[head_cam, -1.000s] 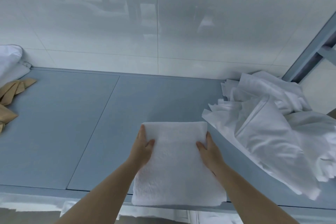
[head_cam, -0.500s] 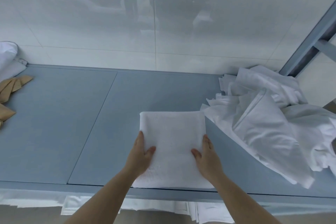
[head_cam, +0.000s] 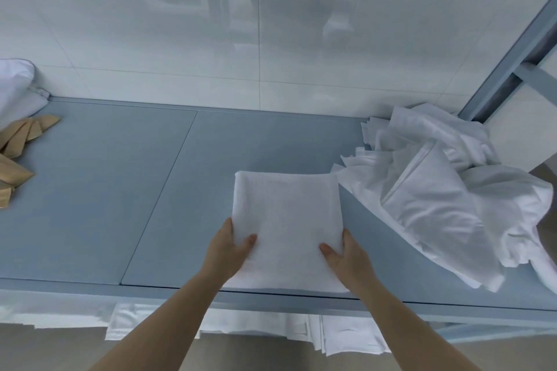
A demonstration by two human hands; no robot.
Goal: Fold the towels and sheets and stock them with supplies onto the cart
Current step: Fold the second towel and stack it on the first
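folded white towel point(head_cam: 286, 220) on blue table point(head_cam: 120, 190), left hand point(head_cam: 229, 250) and right hand point(head_cam: 346, 256) gripping sides

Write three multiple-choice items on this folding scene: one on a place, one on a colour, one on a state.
1. Where does the crumpled white sheet pile lie relative to the folded towel?
A. to its left
B. to its right
C. under it

2. What colour are the paper items at the left edge?
A. tan
B. red
C. green

3. How is the towel held?
A. by neither hand
B. by one hand
C. by both hands

Answers: 1 B, the pile fills the table's right end. 2 A, they look tan against the grey-blue table. 3 C, the left hand and right hand grip its two sides, thumbs on top.
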